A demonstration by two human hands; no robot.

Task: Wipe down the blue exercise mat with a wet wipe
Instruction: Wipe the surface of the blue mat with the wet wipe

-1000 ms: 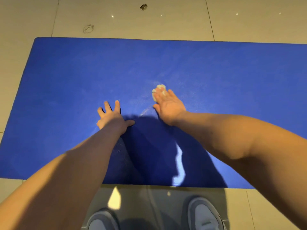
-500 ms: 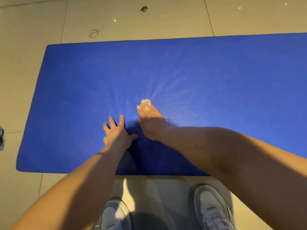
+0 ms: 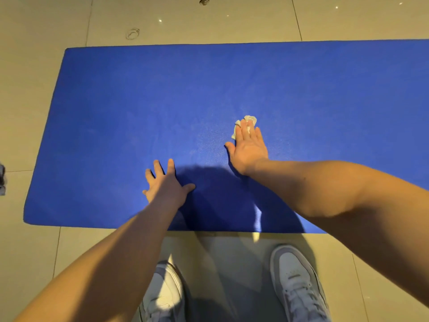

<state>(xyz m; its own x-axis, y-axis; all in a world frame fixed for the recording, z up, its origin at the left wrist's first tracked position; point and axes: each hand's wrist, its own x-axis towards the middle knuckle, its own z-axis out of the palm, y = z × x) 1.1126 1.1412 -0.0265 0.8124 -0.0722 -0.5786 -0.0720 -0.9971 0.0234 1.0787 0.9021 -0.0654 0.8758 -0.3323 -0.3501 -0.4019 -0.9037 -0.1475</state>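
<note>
- Right hand (image 3: 249, 147) lies flat with straight fingers, pressing the crumpled wet wipe (image 3: 246, 123) onto the blue exercise mat (image 3: 116, 112) near its middle.
- Left hand (image 3: 166, 184) rests spread on the near part, bracing.
- Wiping looks partway done; the far strip and right stretch likely remain, though no wet trace shows clearly.

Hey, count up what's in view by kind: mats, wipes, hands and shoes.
Blue mat: 1
Wet wipe: 1
Hands: 2, left hand, right hand
Shoes: 2, left shoe, right shoe
Total: 6
</note>
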